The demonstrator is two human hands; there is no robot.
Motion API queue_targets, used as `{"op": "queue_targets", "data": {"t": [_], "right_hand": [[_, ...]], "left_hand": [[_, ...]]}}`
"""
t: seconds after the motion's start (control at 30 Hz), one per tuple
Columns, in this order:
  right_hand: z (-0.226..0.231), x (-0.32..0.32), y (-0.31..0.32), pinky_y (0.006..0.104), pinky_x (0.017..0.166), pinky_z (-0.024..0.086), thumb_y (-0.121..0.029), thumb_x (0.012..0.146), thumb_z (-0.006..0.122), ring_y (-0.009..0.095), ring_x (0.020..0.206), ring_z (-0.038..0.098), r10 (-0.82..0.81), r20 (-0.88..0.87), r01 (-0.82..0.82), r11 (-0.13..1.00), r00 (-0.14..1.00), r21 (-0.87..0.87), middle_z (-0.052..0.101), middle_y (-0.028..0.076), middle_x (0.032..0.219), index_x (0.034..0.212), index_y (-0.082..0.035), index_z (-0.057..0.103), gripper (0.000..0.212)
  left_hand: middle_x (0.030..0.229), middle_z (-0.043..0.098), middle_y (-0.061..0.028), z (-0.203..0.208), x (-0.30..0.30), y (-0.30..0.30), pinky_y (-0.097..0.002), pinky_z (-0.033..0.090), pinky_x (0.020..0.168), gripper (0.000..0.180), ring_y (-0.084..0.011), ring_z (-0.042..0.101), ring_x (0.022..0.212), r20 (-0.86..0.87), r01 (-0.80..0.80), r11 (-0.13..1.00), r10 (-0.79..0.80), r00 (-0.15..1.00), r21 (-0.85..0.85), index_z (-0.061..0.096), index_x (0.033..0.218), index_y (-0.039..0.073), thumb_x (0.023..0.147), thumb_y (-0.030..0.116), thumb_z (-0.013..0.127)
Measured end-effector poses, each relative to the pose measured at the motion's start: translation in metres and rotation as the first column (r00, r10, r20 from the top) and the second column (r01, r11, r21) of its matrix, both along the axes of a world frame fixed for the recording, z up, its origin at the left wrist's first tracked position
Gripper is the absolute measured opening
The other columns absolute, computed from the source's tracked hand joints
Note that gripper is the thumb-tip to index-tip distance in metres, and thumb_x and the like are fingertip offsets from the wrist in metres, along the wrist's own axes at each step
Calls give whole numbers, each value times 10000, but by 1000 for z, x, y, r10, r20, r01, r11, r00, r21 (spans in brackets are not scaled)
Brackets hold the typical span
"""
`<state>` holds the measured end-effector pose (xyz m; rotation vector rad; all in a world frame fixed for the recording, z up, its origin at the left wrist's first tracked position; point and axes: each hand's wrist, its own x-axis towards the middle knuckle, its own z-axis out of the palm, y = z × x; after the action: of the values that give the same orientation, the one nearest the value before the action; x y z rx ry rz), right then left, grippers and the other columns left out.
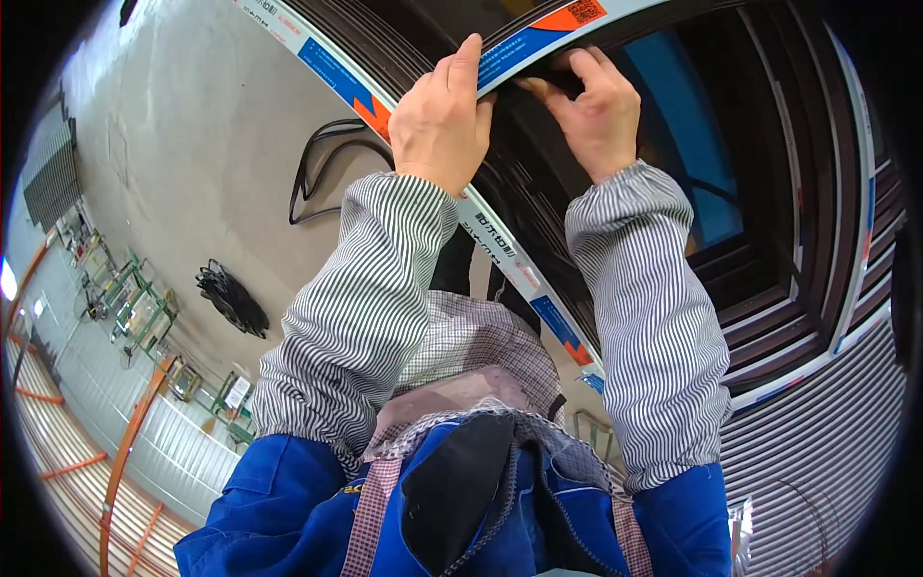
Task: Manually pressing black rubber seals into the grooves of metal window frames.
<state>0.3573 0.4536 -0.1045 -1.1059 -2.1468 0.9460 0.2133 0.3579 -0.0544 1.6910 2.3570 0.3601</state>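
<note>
A dark window frame [769, 317] with white, blue and orange protective film lies in front of me. My left hand [437, 125] grips the film-covered crossbar [524, 46], with its fingers laid over the bar and the thumb at the lower edge. Just right of it, my right hand [601, 111] is closed in a pinch against the dark inner edge of the same bar. Whatever sits between its fingertips is dark and cannot be made out. A black flexible strip [306, 173] loops down to the floor, left of the frame's near side.
On the grey floor [207, 125] at left lies a coiled black bundle [231, 298]. Farther left stand green metal racks [144, 308] and a ribbed grey stack [53, 178]. Grey ribbed material [817, 471] spreads below the frame at right. A blue panel [683, 135] shows through the frame.
</note>
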Motion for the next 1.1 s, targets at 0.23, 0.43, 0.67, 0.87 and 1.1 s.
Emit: {"op": "queue_targets", "data": {"t": [0.23,0.43,0.67,0.87,1.1], "right_hand": [[-6,0,17,308,646,534,-196,730,845,226,713,676,107,-69,-112,991,992,-79,700,95,847,834,-7,692,265],[-8,6,4,435,1033,281,-366,730,837,222,1205,463,8,73,-51,791,997,610,524,34,1257,1272,-168,530,654],[-38,-13,58,440,1159,246,-312,836,705,265,1286,435,238,289,-362,375,927,853,496,92,1321,1337,-101,482,587],[18,-15,62,371,1027,428,-142,856,669,227,1029,605,534,259,-577,602,805,552,641,79,1066,1163,-65,629,319],[2,-3,58,395,1009,413,-207,695,781,252,1148,549,464,356,-585,661,811,471,551,78,1258,1287,-135,539,644]], "left_hand": [[979,613,-134,23,12,39,-344,547,734,548,-275,638,829,-193,163,986,-166,967,-33,500,1284,-5,808,154,722],[1096,586,-169,17,5,28,-387,522,838,758,-338,620,945,-42,41,993,-46,998,-109,399,1401,-5,723,60,734],[1153,599,-184,3,16,28,-389,525,852,702,-347,622,994,72,52,998,-53,996,21,449,1366,10,713,29,707],[994,670,-44,-19,9,18,-386,555,737,578,-255,664,846,-58,-52,994,57,997,92,573,1187,82,656,140,795],[1002,657,-90,-14,21,23,-408,532,739,544,-302,646,866,-31,-15,993,19,999,121,557,1194,76,701,150,774]]}}
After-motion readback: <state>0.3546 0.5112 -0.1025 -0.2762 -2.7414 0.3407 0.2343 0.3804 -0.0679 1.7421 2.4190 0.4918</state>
